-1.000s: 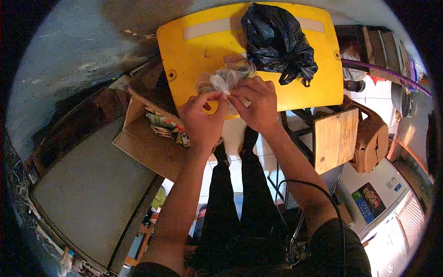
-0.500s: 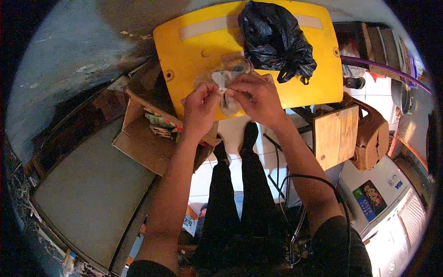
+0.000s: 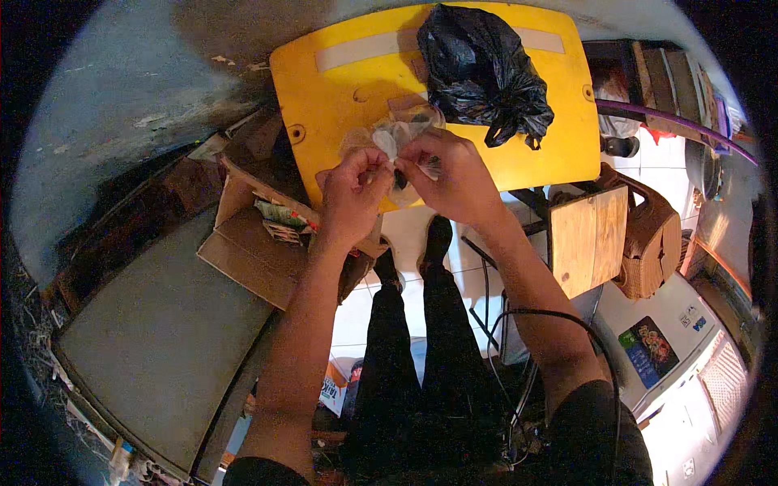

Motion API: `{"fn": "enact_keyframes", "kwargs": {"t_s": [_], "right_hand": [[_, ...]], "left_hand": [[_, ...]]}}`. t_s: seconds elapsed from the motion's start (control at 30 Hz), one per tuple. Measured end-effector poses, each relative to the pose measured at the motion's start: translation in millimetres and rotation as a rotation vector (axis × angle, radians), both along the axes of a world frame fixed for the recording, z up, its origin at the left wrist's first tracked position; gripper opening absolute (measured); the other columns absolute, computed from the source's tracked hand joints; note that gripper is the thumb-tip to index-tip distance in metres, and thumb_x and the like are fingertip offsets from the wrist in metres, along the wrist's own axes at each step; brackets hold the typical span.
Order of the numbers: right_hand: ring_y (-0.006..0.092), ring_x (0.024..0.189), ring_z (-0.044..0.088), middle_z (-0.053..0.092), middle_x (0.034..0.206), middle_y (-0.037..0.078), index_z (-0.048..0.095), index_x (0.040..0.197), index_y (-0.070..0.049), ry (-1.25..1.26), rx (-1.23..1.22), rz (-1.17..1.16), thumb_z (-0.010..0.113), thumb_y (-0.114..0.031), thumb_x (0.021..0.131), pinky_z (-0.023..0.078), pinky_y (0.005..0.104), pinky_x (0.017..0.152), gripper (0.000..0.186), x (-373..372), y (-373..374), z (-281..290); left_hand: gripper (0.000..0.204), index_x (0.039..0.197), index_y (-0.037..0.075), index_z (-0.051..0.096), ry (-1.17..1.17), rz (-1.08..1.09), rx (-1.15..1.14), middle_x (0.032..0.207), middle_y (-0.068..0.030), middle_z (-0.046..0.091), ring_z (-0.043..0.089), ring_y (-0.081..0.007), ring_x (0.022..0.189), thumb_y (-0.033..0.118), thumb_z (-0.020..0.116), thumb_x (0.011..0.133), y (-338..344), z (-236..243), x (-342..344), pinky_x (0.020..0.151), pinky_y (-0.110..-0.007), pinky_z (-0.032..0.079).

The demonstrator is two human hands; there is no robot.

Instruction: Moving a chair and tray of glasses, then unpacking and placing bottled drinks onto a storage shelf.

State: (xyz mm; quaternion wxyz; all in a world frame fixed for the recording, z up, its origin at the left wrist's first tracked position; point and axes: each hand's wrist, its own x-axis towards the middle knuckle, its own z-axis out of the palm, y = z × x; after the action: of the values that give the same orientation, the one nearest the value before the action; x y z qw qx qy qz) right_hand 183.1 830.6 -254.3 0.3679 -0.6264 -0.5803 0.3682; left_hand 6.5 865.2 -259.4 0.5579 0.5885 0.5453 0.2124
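A thin, clear plastic bag (image 3: pixel 386 142) is bunched up between my two hands, over the near edge of a yellow table (image 3: pixel 340 89). My left hand (image 3: pixel 353 188) pinches its gathered part from the left, thumb and fingertips pressed together. From the right, my right hand (image 3: pixel 454 174) grips the same bunched plastic, its fingertips almost meeting the left ones. What lies inside the bag, if anything, I cannot make out. Beyond my right hand a knotted black plastic bag (image 3: pixel 482 73) rests on the table.
An open cardboard box (image 3: pixel 251 255) with packets in it stands left of my forearm, beside a grey flat panel (image 3: pixel 162 324). To the right are a small wooden board (image 3: pixel 587 239), a brown woven basket (image 3: pixel 652 243) and a white cabinet-like surface (image 3: pixel 689 324). A black cable (image 3: pixel 559 312) crosses my right forearm.
My fingers have shifted slightly on the gathered plastic, and the right hand has turned a little. Both hands still hold the bag in nearly the same place.
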Motion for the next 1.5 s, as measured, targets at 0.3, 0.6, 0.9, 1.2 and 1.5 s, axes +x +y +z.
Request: {"fn": "enact_keyframes", "kwargs": {"t_s": [0.3,0.6,0.9,1.2,1.5], "right_hand": [[0.0316,0.088,0.063,0.06,0.095,0.014,0.058,0.095,0.0,-0.268,0.19,0.094,0.061,-0.001,0.084,0.051,0.0389,0.073,0.012,0,3,-3],[0.015,0.083,0.063,0.066,0.088,0.005,0.064,0.097,-0.001,0.262,-0.111,0.053,0.065,-0.005,0.089,0.05,0.0303,0.072,0.009,16,6,3],[0.0333,0.083,0.064,0.066,0.087,0.014,0.067,0.088,-0.002,-0.237,0.206,0.124,0.072,-0.003,0.079,0.051,0.0371,0.075,0.01,4,7,5],[0.0213,0.079,0.061,0.066,0.088,0.012,0.063,0.094,0.0,0.241,-0.152,0.126,0.067,-0.004,0.087,0.048,0.0337,0.075,0.009,6,9,-14],[0.022,0.08,0.062,0.068,0.092,0.007,0.068,0.091,-0.004,-0.059,0.03,0.089,0.07,-0.007,0.083,0.049,0.0332,0.073,0.009,10,16,-2]], "left_hand": [[0.017,0.093,0.012,0.066,0.476,-0.234,0.366,0.086,-0.0026,0.068,0.064,-0.0218,0.087,0.025,0.069,0.082,9,24,5,0.086,-0.04,0.03],[0.02,0.093,0.008,0.067,0.206,-0.054,0.011,0.082,-0.0036,0.066,0.06,-0.016,0.078,0.025,0.068,0.084,5,-2,-5,0.085,-0.034,0.037],[0.021,0.093,0.009,0.067,0.205,-0.082,0.041,0.081,-0.0026,0.067,0.062,-0.0188,0.077,0.028,0.067,0.085,5,1,-2,0.092,-0.037,0.032],[0.025,0.093,0.009,0.068,0.272,-0.079,0.156,0.085,-0.0045,0.069,0.064,-0.0202,0.081,0.034,0.066,0.088,9,-7,-5,0.09,-0.038,0.031],[0.026,0.094,0.008,0.068,0.087,-0.03,0.019,0.081,-0.0046,0.067,0.063,-0.0199,0.081,0.033,0.065,0.087,10,-20,-4,0.092,-0.037,0.032]]}}
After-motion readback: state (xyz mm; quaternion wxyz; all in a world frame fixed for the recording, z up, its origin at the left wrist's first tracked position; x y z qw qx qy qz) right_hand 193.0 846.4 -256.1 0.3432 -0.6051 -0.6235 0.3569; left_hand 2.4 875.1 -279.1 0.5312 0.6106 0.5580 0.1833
